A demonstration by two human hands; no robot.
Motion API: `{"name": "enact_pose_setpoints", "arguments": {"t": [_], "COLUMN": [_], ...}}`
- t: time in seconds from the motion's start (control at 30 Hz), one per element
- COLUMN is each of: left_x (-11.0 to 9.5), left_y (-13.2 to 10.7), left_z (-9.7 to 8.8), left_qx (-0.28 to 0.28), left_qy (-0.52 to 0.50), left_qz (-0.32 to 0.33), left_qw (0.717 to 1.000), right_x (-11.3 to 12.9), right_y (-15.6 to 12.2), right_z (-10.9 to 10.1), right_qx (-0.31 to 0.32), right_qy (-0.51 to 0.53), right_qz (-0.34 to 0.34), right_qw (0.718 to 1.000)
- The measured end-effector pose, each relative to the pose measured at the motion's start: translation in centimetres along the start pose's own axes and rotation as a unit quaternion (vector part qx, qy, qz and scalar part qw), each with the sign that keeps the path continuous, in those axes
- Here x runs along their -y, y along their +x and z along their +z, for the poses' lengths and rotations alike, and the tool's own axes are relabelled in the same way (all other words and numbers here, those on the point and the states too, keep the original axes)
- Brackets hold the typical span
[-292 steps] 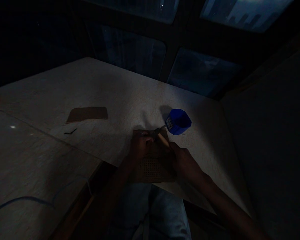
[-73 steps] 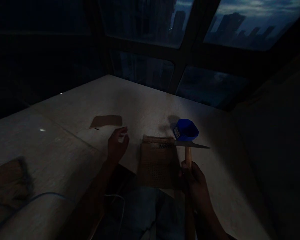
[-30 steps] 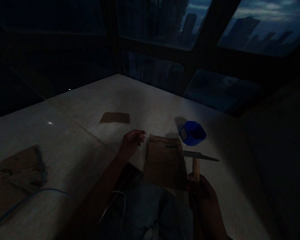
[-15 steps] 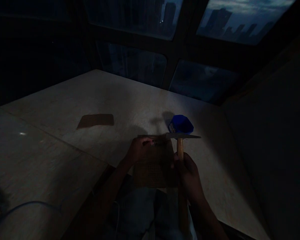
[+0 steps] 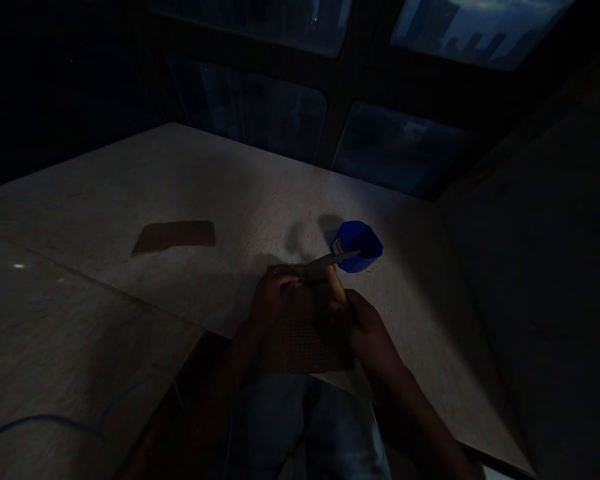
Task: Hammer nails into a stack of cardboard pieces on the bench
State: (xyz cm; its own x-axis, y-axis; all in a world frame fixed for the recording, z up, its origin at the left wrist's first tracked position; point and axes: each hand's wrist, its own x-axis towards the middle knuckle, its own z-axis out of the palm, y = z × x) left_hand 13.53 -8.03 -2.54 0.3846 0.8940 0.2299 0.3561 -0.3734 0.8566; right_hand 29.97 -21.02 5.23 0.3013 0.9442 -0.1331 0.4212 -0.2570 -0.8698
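The scene is very dark. A brown perforated board (image 5: 300,343) lies at the near edge of the table (image 5: 240,193), over my lap. My right hand (image 5: 363,327) is wrapped round the wooden handle of a small hammer (image 5: 330,263), whose metal head leans down onto the board's far edge. My left hand (image 5: 270,300) rests on the board with fingertips pinched just left of the hammer head; what they pinch is too small to make out. A blue plastic cup (image 5: 359,245) stands right behind the hammer.
A flat brown piece (image 5: 175,235) lies on the table to the left. A thin cable (image 5: 40,421) crosses the lower left surface. Dark windows rise behind the table, and a dark wall closes the right side.
My left hand came back from the left and settled on the board's far edge. The hammer head, held level half a second ago, has tipped down toward my left fingertips.
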Motion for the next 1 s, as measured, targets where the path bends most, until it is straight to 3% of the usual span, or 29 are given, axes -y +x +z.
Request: {"name": "enact_pose_setpoints", "arguments": {"t": [0.3,0.47,0.7,0.87,1.0], "left_x": [-0.4,0.0,0.6,1.0,1.1], "left_y": [0.0,0.2,0.8,0.9,0.9], "left_z": [-0.1,-0.5,-1.1,-0.7,-0.5], "left_qx": [0.01,0.015,0.096,0.063,0.056], "left_qy": [-0.079,-0.067,-0.007,0.03,0.034], "left_qz": [-0.063,-0.06,-0.032,0.004,-0.007], "left_qw": [0.995,0.996,0.995,0.998,0.998], "right_x": [-0.5,-1.6,-3.3,-4.2,-4.6], "right_y": [0.3,1.0,1.5,1.4,1.3], "right_z": [0.5,1.1,1.6,2.0,2.3], "right_qx": [-0.011,-0.026,-0.041,-0.048,-0.056], "right_qy": [0.031,0.033,0.018,0.027,0.053], "right_qz": [-0.002,0.004,0.027,0.033,0.039], "right_qw": [0.999,0.999,0.999,0.998,0.996]}}
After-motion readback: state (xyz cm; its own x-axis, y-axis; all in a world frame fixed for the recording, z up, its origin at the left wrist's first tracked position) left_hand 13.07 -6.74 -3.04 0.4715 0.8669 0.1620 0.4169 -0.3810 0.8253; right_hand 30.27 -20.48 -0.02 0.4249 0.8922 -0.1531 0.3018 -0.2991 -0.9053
